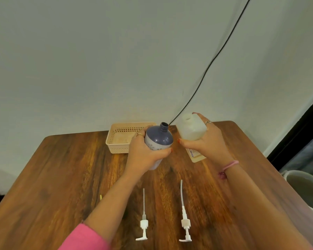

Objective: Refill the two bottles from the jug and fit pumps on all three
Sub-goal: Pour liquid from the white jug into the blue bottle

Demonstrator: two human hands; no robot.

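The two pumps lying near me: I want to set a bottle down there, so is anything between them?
No. In the head view, only bare wooden table shows between the left pump and the right pump.

**Bottle, jug and 2 pumps on table**

Blue bottle (pixel 159 139): round-shouldered, dark blue top, pale lower body with small dots, neck open, no cap. Held upright, tilted slightly right.

Jug (pixel 192 129): translucent white, square-bodied, wide mouth open, pale liquid inside. Held just right of the bottle, mouths near each other.

2 white pumps, left pump (pixel 143 224) and right pump (pixel 185 222), lie flat on the wood, side by side, tubes pointing away, spouts pointing left.
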